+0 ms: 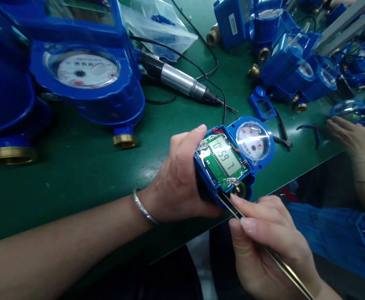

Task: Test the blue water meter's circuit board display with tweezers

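My left hand (182, 179) is wrapped round the side of a blue water meter (259, 166), thumb along its upper edge. The meter's electronics box is uncovered, so a green circuit board (212, 164) with a lit digit display (224, 156) shows. Beside the box sits its round dial (252, 141). Between the thumb and fingers of my right hand (273, 241) is a pair of brass-coloured tweezers (232, 206). Their tips touch or nearly touch the lower edge of the box; exactly what they meet is too small to tell.
Large blue meters (88, 100) stand at the left, more (282, 58) at the back right. An electric screwdriver (182, 81) with a black cable lies behind, near a plastic bag (160, 29). Pliers (284, 139) and a blue cover (262, 103) lie right. A co-worker's hand (354, 137) is at far right.
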Demonstrator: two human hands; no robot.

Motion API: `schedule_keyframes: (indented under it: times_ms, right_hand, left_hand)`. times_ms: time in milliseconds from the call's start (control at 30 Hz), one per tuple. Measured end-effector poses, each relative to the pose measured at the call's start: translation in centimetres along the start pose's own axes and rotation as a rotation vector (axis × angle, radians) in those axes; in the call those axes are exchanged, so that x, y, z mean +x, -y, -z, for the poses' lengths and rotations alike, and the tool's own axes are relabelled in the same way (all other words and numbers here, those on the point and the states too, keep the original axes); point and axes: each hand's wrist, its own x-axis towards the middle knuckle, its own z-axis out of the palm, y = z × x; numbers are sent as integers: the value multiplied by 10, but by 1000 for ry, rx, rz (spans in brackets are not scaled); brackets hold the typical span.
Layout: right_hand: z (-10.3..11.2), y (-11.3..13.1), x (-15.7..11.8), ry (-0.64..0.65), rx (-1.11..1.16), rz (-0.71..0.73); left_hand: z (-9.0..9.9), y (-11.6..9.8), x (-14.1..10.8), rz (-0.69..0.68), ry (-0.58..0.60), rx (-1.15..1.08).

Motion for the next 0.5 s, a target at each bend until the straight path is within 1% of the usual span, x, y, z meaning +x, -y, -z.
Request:
schedule_keyframes:
  times_ms: [100, 200, 333, 500]
  right_hand:
    - [-3, 4, -1, -44, 2, -13]
    - [-6, 9, -2, -69, 6, -42]
    - [-5, 16, 1, -60, 10, -84]
    - [-3, 24, 9, -55, -15, -115]
  left_hand:
    - [-1, 0, 0, 34, 12, 14]
    - [-1, 0, 0, 30, -3, 21]
    - [0, -1, 0, 41, 31, 23]
    - [1, -2, 0, 7, 10, 14]
